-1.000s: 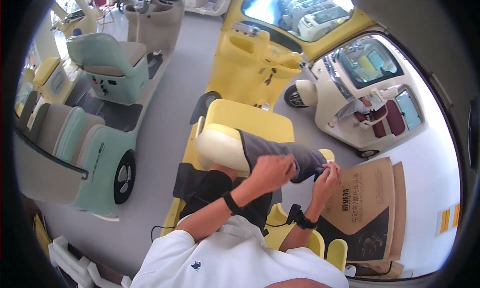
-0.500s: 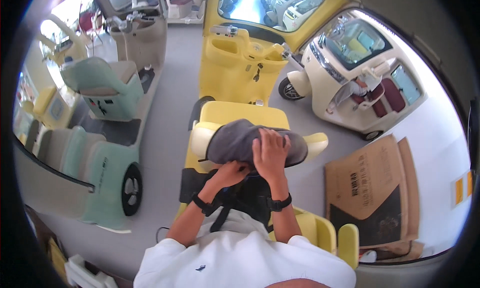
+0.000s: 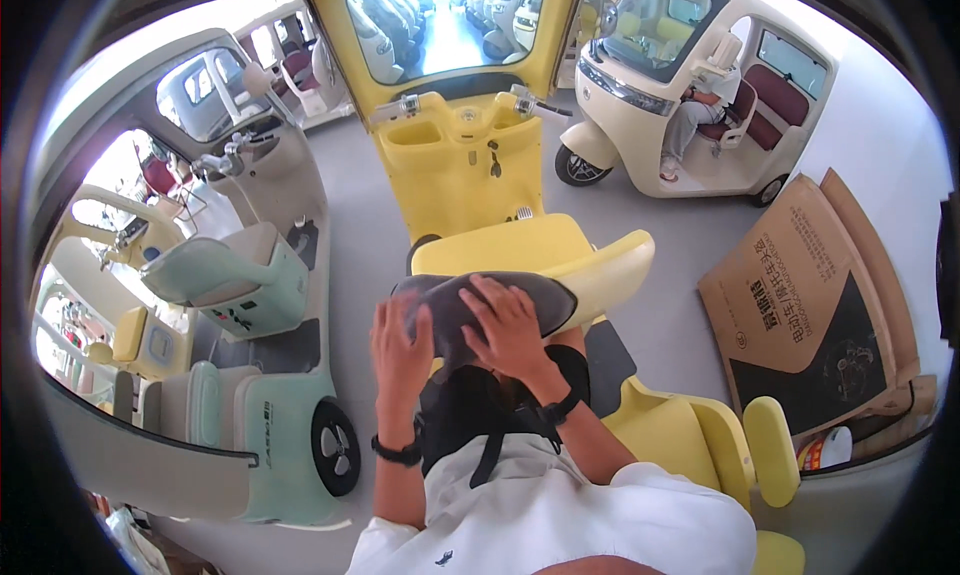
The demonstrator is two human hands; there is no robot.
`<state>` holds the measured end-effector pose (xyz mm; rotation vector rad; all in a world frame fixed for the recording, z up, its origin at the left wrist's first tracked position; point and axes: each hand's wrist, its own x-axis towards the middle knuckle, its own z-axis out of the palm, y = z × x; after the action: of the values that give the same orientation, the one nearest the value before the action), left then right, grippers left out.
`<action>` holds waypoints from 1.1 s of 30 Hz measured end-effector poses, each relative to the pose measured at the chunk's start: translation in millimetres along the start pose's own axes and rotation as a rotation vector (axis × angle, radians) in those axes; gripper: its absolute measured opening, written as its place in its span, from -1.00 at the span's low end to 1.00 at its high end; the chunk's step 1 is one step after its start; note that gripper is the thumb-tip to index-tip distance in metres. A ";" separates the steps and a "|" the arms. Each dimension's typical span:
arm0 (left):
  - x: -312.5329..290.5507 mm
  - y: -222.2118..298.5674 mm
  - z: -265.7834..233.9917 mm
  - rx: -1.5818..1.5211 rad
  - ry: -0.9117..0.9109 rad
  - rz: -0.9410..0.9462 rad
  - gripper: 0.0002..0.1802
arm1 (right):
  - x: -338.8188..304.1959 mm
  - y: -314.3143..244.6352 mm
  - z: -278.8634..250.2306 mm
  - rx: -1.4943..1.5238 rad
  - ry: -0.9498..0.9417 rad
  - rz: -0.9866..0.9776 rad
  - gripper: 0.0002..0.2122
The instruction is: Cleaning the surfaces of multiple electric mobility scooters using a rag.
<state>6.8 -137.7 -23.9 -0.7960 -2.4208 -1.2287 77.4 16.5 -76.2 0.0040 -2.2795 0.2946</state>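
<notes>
A dark grey cloth cover (image 3: 447, 312) lies over the left and middle part of a curved, pale yellow backrest (image 3: 612, 273), just in front of the sitting person. The right end of this backrest is bare. The right hand (image 3: 505, 325) rests on the cover with its fingers spread wide, and it is not closed around anything. The left hand (image 3: 402, 347) is at the left end of the cover, raised, with the fingers apart and a little blurred; I cannot tell if its fingertips touch the cloth. Each wrist has a black band, on the left (image 3: 396, 451) and on the right (image 3: 562, 403).

Beyond the backrest there is a yellow seat (image 3: 500, 245), and farther away a yellow front panel (image 3: 455, 190) with handlebars and a hanging key (image 3: 493, 159). At the right side stands a cream three-wheeler (image 3: 625, 110), in which another person sits. A cardboard box (image 3: 800, 295) leans near the white wall (image 3: 880, 175). At the left side is a mint-green vehicle (image 3: 283, 445) with a black wheel (image 3: 336, 447), on the grey floor (image 3: 370, 205).
</notes>
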 end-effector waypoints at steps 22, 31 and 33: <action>16.9 63.4 101.0 0.003 -0.323 0.483 -0.52 | -16.7 106.4 -65.8 -0.150 0.174 0.343 -0.73; 25.1 -25.3 25.0 0.082 -0.114 0.057 -0.57 | 79.8 15.7 14.3 0.233 -0.253 0.053 -0.84; 42.6 -41.8 25.1 0.150 -0.118 -0.033 -0.58 | 89.7 10.9 38.5 0.229 -0.161 -0.044 -0.82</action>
<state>-53.0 -122.9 -43.8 -0.8082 -2.5943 -1.0226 -11.8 27.2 -36.6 0.2020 -2.3878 0.5478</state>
